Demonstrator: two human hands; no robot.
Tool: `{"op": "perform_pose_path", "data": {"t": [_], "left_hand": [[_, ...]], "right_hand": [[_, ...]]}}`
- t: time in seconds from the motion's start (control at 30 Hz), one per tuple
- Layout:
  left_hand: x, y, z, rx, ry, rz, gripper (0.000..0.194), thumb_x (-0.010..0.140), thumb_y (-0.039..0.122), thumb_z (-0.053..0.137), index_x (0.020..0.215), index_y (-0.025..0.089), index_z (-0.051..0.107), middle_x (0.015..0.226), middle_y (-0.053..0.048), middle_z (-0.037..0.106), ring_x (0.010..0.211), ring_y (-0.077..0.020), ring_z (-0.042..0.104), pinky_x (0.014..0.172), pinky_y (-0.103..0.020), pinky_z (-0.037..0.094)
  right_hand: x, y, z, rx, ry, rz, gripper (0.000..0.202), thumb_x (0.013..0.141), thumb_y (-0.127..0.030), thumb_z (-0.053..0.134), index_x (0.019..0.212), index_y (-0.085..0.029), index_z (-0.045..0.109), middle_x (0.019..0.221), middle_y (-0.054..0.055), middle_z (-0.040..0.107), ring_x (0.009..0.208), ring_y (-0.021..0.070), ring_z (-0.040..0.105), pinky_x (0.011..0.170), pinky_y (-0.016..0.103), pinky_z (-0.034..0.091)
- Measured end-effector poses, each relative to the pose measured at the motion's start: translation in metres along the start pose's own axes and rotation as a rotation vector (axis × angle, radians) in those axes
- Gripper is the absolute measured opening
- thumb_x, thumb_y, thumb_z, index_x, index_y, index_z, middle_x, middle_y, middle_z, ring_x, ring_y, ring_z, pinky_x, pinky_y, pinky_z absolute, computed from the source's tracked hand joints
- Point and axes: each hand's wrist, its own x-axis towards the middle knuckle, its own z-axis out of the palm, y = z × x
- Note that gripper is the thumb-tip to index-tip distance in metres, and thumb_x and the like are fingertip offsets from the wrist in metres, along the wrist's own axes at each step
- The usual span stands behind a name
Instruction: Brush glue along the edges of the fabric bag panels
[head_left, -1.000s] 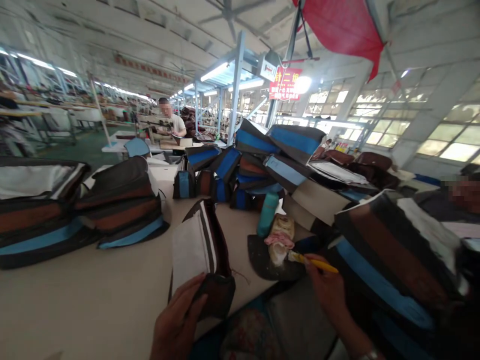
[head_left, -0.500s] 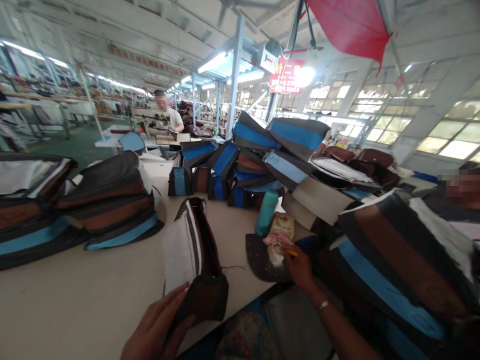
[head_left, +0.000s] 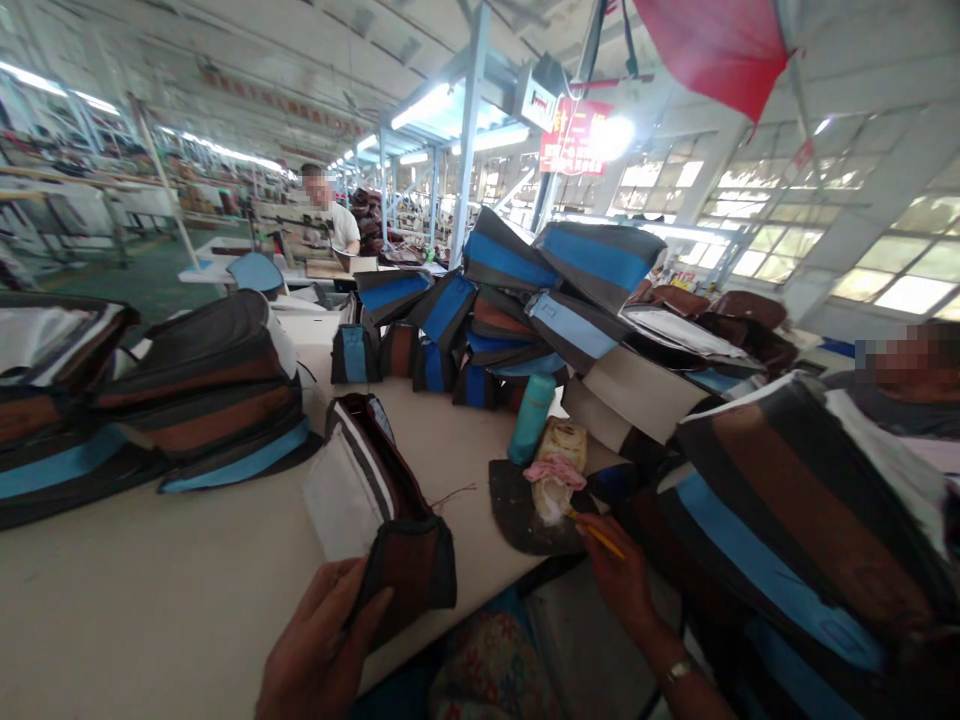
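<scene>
My left hand (head_left: 319,635) grips the near end of an unfinished bag (head_left: 411,560), grey and brown outside with a white lining flap, which rests on the table. Between the fingers of my right hand (head_left: 622,585) is a thin yellow stick (head_left: 604,540), perhaps a brush handle. Its far tip is at white paste in a cut-open plastic jug (head_left: 566,445). A pink cloth (head_left: 555,474) lies across the jug, which sits on a dark rounded pad (head_left: 514,510). Just behind stands a teal bottle (head_left: 531,418).
Stacked bag pieces with brown and blue stripes (head_left: 217,425) lie left on the pale table (head_left: 150,600). More bags (head_left: 592,265) are heaped at the back, and a large pile (head_left: 795,500) rises right of my right arm. One person (head_left: 915,390) is at the right, another (head_left: 334,215) farther back.
My right hand has drawn back toward me and to the right, and more of the yellow stick shows. The bag in my left hand has tilted slightly to the left.
</scene>
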Motion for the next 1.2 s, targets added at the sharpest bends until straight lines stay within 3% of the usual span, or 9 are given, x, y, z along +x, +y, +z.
{"op": "perform_pose_path", "data": {"t": [0.17, 0.37, 0.47, 0.6, 0.73, 0.83, 1.0, 1.1, 1.2], "left_hand": [[0.021, 0.016, 0.000, -0.050, -0.072, 0.024, 0.019, 0.092, 0.038, 0.055, 0.102, 0.028, 0.068, 0.094, 0.001, 0.066, 0.087, -0.0137, 0.067, 0.078, -0.017, 0.054], [0.038, 0.035, -0.010, -0.158, -0.229, -0.044, 0.023, 0.092, 0.037, 0.054, 0.108, 0.028, 0.068, 0.090, 0.000, 0.065, 0.081, -0.0142, 0.065, 0.070, -0.019, 0.052], [0.043, 0.045, -0.010, -0.232, -0.300, -0.081, 0.023, 0.094, 0.037, 0.051, 0.103, 0.026, 0.069, 0.086, 0.000, 0.062, 0.079, -0.0148, 0.064, 0.068, -0.021, 0.050], [0.050, 0.057, -0.005, -0.243, -0.320, -0.102, 0.025, 0.094, 0.038, 0.049, 0.096, 0.024, 0.069, 0.082, -0.001, 0.057, 0.079, -0.0163, 0.060, 0.070, -0.024, 0.047], [0.052, 0.061, 0.002, -0.269, -0.323, -0.113, 0.025, 0.093, 0.038, 0.050, 0.090, 0.022, 0.069, 0.081, -0.001, 0.055, 0.080, -0.0167, 0.058, 0.071, -0.025, 0.046], [0.050, 0.059, 0.008, -0.303, -0.312, -0.127, 0.023, 0.092, 0.037, 0.053, 0.096, 0.023, 0.070, 0.084, -0.001, 0.057, 0.081, -0.0167, 0.059, 0.071, -0.025, 0.047], [0.049, 0.056, 0.003, -0.321, -0.234, -0.136, 0.023, 0.091, 0.036, 0.054, 0.098, 0.023, 0.071, 0.084, -0.001, 0.057, 0.080, -0.0167, 0.060, 0.071, -0.025, 0.047], [0.051, 0.054, -0.004, -0.313, -0.233, -0.132, 0.024, 0.092, 0.036, 0.053, 0.100, 0.024, 0.071, 0.083, -0.001, 0.057, 0.080, -0.0165, 0.059, 0.071, -0.024, 0.047], [0.050, 0.053, -0.003, -0.330, -0.229, -0.149, 0.026, 0.092, 0.037, 0.053, 0.105, 0.025, 0.071, 0.086, -0.001, 0.057, 0.083, -0.0172, 0.059, 0.072, -0.025, 0.047]], "right_hand": [[0.012, 0.004, 0.018, -0.021, 0.242, 0.196, 0.041, 0.090, -0.052, 0.054, 0.096, -0.014, 0.068, 0.078, 0.007, 0.072, 0.067, 0.0214, 0.068, 0.060, 0.031, 0.055], [0.000, -0.024, 0.006, -0.049, 0.259, 0.232, 0.039, 0.080, -0.056, 0.065, 0.082, -0.018, 0.069, 0.073, 0.005, 0.070, 0.058, 0.0191, 0.064, 0.055, 0.031, 0.050], [-0.002, -0.059, -0.005, -0.045, 0.267, 0.212, 0.038, 0.078, -0.057, 0.066, 0.085, -0.020, 0.070, 0.074, 0.007, 0.070, 0.062, 0.0226, 0.064, 0.055, 0.032, 0.049], [0.001, -0.131, -0.014, 0.072, 0.324, 0.119, 0.029, 0.086, -0.046, 0.065, 0.098, -0.021, 0.067, 0.073, 0.003, 0.067, 0.060, 0.0175, 0.058, 0.052, 0.027, 0.047], [0.004, -0.209, -0.004, 0.228, 0.165, -0.244, 0.010, 0.091, -0.029, 0.063, 0.095, -0.022, 0.067, 0.082, 0.003, 0.064, 0.061, 0.0146, 0.056, 0.053, 0.026, 0.047], [0.005, -0.241, 0.014, 0.149, 0.016, -0.499, 0.010, 0.092, -0.019, 0.059, 0.099, -0.023, 0.065, 0.083, 0.003, 0.066, 0.072, 0.0175, 0.062, 0.062, 0.030, 0.053], [0.005, -0.231, 0.023, -0.004, -0.182, -0.766, 0.024, 0.092, -0.009, 0.053, 0.113, -0.021, 0.057, 0.091, 0.005, 0.068, 0.081, 0.0189, 0.064, 0.071, 0.034, 0.056], [0.004, -0.215, 0.010, -0.101, -0.149, -0.813, 0.029, 0.091, -0.007, 0.053, 0.117, -0.019, 0.056, 0.093, 0.008, 0.068, 0.087, 0.0205, 0.064, 0.073, 0.034, 0.057], [0.003, -0.216, 0.002, -0.157, -0.078, -0.816, 0.029, 0.090, -0.008, 0.056, 0.117, -0.020, 0.057, 0.093, 0.007, 0.067, 0.087, 0.0206, 0.064, 0.072, 0.032, 0.058]]}}
